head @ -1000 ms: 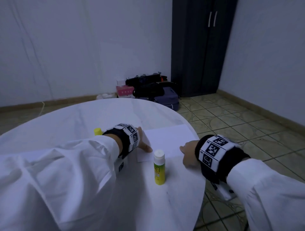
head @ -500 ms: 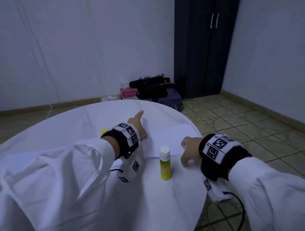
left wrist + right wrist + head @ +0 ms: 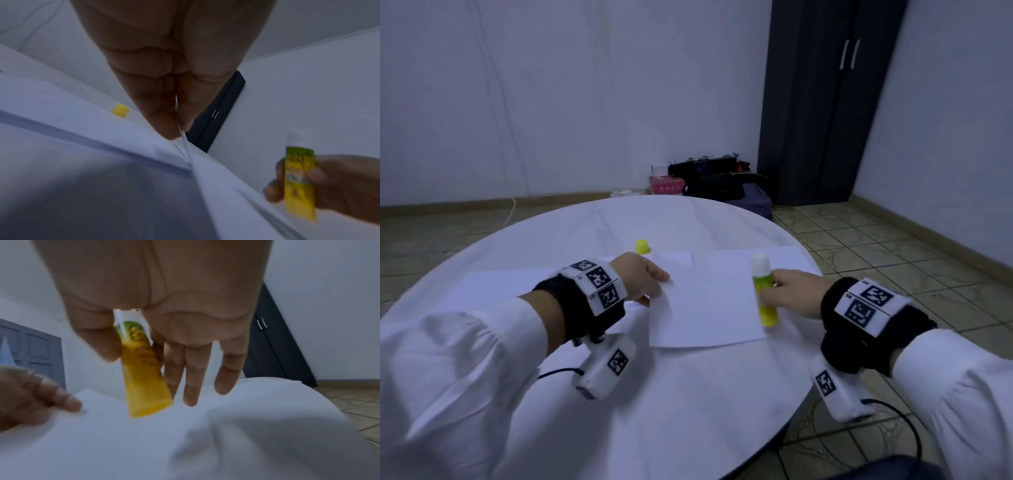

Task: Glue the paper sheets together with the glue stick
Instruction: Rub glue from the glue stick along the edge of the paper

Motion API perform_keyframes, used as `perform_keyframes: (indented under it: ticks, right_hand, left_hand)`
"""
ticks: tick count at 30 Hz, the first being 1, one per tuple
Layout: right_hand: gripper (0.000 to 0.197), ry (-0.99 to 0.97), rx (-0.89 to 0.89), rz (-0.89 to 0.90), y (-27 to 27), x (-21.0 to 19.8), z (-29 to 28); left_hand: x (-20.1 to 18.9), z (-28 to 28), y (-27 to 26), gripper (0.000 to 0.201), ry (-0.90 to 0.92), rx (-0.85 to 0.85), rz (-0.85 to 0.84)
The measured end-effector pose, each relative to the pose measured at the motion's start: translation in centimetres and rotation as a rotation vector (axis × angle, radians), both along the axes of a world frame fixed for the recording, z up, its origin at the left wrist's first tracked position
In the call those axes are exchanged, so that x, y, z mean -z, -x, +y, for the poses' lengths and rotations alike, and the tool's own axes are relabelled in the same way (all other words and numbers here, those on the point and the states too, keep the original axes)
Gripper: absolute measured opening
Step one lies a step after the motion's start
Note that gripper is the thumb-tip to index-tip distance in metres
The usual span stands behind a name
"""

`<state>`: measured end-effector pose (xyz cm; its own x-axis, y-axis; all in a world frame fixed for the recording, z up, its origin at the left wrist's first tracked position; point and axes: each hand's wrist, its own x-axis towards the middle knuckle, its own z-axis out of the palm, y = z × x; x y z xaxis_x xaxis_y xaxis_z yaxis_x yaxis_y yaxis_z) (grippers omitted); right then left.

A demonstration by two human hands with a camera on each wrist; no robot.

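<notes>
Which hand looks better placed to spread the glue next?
The right hand: it already grips the glue stick over the paper sheet, while the left hand pinches that sheet's edge.

The room is dim, with a cold bluish cast and no visible lamp; soft shadows lie under the sleeves on the round table (image 3: 688, 411). The head view bows the walls at its edges. Both wrist views are smeared: the glue stick (image 3: 300, 183) and right hand (image 3: 339, 186) blur, the near palms loom out of focus.
</notes>
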<state>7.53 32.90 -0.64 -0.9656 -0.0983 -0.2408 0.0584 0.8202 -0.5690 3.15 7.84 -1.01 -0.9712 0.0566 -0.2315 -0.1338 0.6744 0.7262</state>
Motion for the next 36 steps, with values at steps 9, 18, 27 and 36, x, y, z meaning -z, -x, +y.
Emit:
perform_keyframes:
  ticks: [9, 18, 27, 36]
  right_hand:
    - [0.027, 0.075, 0.145, 0.037, -0.2, -0.6, -5.5]
    - [0.026, 0.128, -0.027, 0.268, 0.2, -0.7, -14.6]
    - [0.031, -0.087, -0.178, 0.238, 1.5, 0.9, -21.8]
    - [0.021, -0.191, -0.149, 0.255, 2.1, 1.1, -17.8]
  left_hand:
    - [2.9, -7.1, -7.2, 0.065, 0.548, 0.275, -0.093]
    - [3.4, -8.8, -9.7, 0.033, 0.873, 0.461, 0.109]
    - [3.7, -9.3, -9.7, 0.059, 1.012, 0.577, 0.103]
    - [3.6, -9.0, -8.6, 0.069, 0.991, 0.573, 0.106]
